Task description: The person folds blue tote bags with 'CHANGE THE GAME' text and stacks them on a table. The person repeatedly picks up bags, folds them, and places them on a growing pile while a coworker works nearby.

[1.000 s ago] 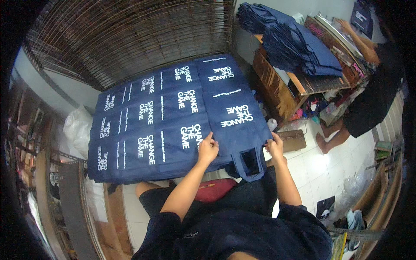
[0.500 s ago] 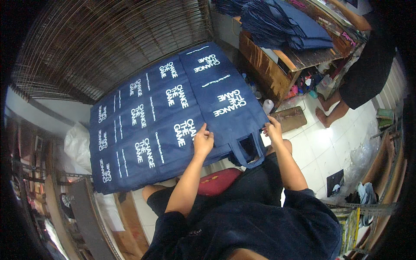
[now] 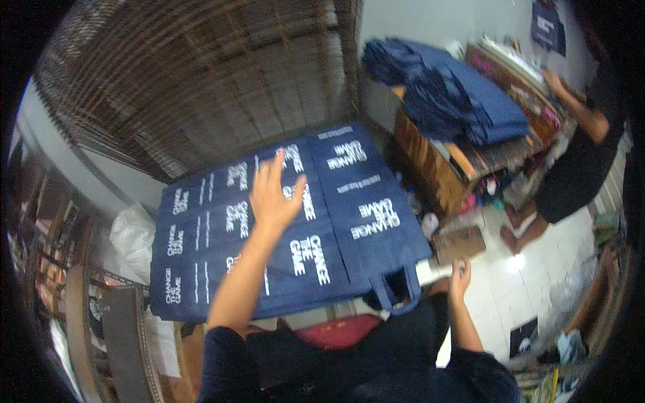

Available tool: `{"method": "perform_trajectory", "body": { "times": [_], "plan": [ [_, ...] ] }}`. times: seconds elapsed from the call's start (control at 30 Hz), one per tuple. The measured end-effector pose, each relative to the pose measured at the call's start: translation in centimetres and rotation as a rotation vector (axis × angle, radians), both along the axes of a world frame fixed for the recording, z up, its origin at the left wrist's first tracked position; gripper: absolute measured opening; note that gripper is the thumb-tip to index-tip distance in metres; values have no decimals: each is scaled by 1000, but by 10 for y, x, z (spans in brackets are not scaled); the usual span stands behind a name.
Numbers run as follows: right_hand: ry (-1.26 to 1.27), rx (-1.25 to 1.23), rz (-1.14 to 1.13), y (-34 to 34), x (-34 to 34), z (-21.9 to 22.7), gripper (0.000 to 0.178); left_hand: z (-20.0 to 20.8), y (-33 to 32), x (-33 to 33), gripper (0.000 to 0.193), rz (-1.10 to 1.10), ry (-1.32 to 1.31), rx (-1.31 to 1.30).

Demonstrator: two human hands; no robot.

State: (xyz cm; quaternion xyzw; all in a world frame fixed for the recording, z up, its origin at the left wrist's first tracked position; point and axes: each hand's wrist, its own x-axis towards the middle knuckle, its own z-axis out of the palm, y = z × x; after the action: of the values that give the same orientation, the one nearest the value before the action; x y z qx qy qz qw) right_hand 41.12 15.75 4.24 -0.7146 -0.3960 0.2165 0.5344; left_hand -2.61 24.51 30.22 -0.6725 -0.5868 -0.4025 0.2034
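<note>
Navy fabric tote bags (image 3: 282,232) with white lettering lie in overlapping rows across a broad surface before me. My left hand (image 3: 275,195) is over the middle rows, fingers spread and holding nothing; whether the palm touches the fabric I cannot tell. Along the right side lies a tote bag (image 3: 349,252) whose looped handle (image 3: 379,295) hangs past the near edge. Just off that bag's near right corner is my right hand (image 3: 460,274), its fingers curled together. Blur hides whether anything small is in them.
A wooden table (image 3: 430,151) at the far right bears a heap of folded navy fabric (image 3: 463,94). Beyond it stands another person (image 3: 584,168) in dark clothes. A wooden block (image 3: 460,243) is beside the bags. A barred metal rack (image 3: 201,80) rises behind; a white plastic sack (image 3: 132,235) sits left.
My left hand has left the seam by the right-hand bag, moved left and farther out, and spread its fingers. My right hand has drawn away from the bag's corner. The view has tilted up.
</note>
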Motion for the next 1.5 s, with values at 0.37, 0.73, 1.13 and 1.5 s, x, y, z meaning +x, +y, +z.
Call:
{"method": "perform_trajectory", "body": {
  "times": [0.37, 0.73, 1.13, 1.5],
  "plan": [
    [-101, 30, 65, -23, -12, -32, 30, 275, 135, -75, 92, 653, 382, -267],
    [15, 263, -4, 29, 26, -2, 19, 262, 116, -79, 77, 395, 469, -9],
    [1063, 618, 329, 231, 152, 287, 109, 95, -80, -18, 46, -40, 161, -116],
    [1175, 529, 153, 350, 215, 270, 17, -150, -169, 24, 64, -17, 23, -659]
  ]
}}
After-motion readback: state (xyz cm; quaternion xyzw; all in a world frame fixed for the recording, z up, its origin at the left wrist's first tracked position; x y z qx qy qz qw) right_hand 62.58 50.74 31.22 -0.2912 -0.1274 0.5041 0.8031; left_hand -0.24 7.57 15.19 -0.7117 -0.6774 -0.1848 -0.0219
